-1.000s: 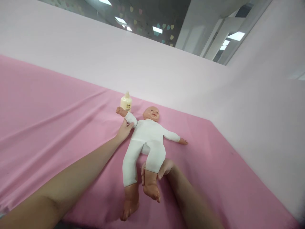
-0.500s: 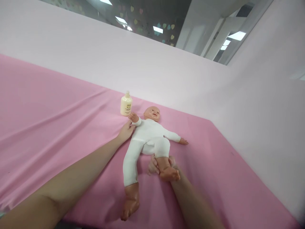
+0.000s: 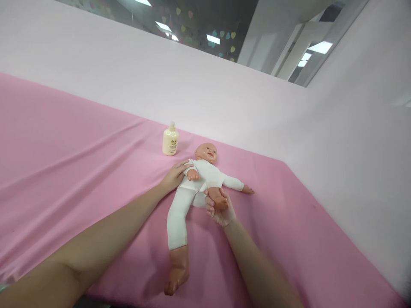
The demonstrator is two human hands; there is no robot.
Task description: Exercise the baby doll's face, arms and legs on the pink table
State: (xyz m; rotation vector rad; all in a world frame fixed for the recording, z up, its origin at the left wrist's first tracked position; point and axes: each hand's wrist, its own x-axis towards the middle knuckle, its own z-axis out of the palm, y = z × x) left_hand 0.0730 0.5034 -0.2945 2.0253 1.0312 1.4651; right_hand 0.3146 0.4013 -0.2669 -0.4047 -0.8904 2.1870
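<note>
A baby doll (image 3: 208, 172) in a white cloth suit lies on its back, head toward the wall. My left hand (image 3: 175, 175) is closed around its arm on the left side, which is folded over the chest; my fingertips lie by the shoulder. My right hand (image 3: 222, 210) grips the doll's bent leg near the ankle from below, so the bare foot (image 3: 221, 202) is raised close to the belly. The other leg (image 3: 178, 218) stretches straight toward me, and the other arm (image 3: 234, 183) reaches out to the right on the sheet.
A cream-coloured bottle (image 3: 170, 141) with dark print stands left of the doll's head. Pink sheeting (image 3: 96, 162) with creases covers the surface. White walls (image 3: 205, 90) rise behind and on the right, with a window (image 3: 199, 25) above.
My right hand has pushed the doll's leg up toward its belly, bending it more. With my left hand, the doll's arm has come down and inward across the chest.
</note>
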